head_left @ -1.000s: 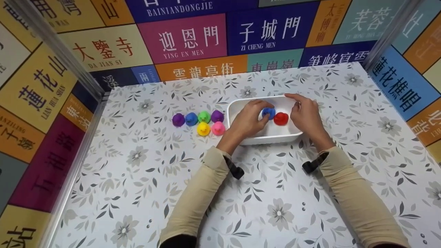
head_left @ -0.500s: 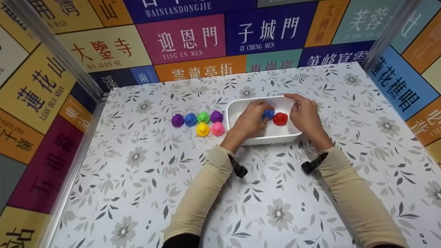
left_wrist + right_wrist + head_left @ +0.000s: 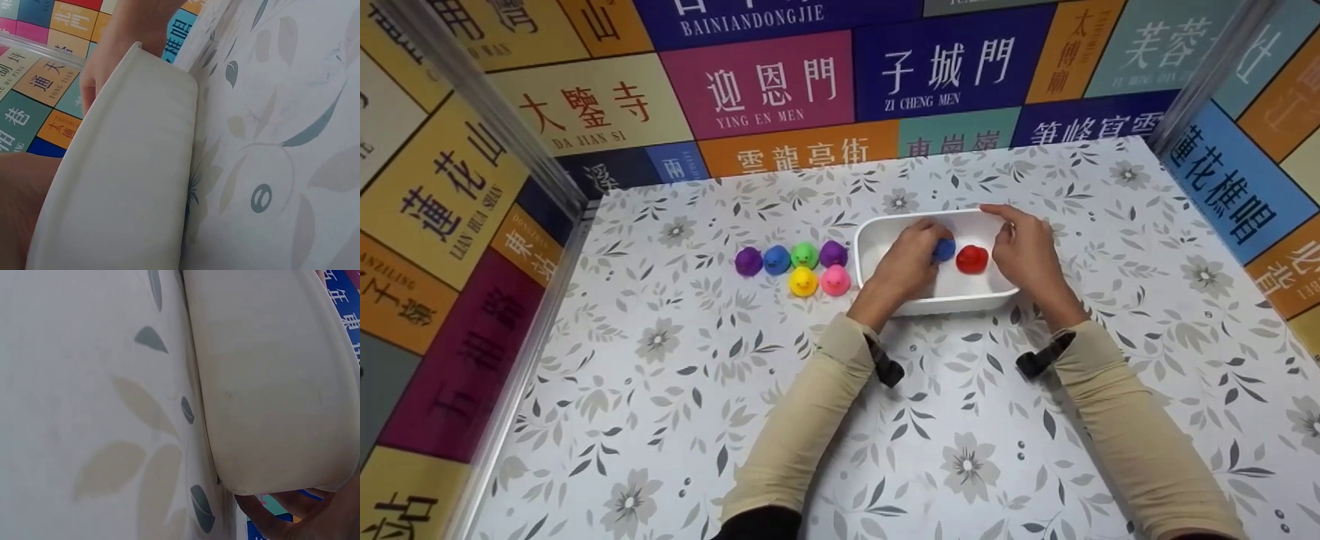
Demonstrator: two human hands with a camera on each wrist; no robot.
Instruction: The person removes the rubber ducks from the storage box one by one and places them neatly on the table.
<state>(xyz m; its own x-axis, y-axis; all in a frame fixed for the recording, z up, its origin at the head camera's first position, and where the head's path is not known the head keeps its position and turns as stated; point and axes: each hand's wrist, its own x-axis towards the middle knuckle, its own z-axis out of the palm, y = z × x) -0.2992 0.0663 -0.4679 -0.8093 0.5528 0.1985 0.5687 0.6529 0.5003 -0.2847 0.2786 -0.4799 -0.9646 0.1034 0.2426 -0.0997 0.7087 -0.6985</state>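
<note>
In the head view a white plastic tub [image 3: 952,304] stands on the table, with a red rubber duck [image 3: 972,259] on its floor. My left hand [image 3: 911,261] reaches over the near left rim and holds a blue rubber duck [image 3: 944,249] inside, left of the red one. The fingers cover part of that duck. At the tub's right end my right hand [image 3: 1026,249] grips the rim. From the right wrist, the fingers [image 3: 264,520] show against the tub's outer end wall [image 3: 281,439]. The left wrist view shows mostly the tub's outer side [image 3: 124,152], which hides the ducks.
Left of the tub, several rubber ducks sit in two rows, among them a yellow duck [image 3: 803,282], a pink duck [image 3: 835,280] and a green duck [image 3: 804,256]. A flower-patterned cover [image 3: 660,420] lies over the table. Printed panels [image 3: 772,82] stand behind and at both sides.
My left hand has shifted slightly right and down into the tub. The blue duck has turned in its fingers and now sits a little farther from the red duck. My right hand stays put.
</note>
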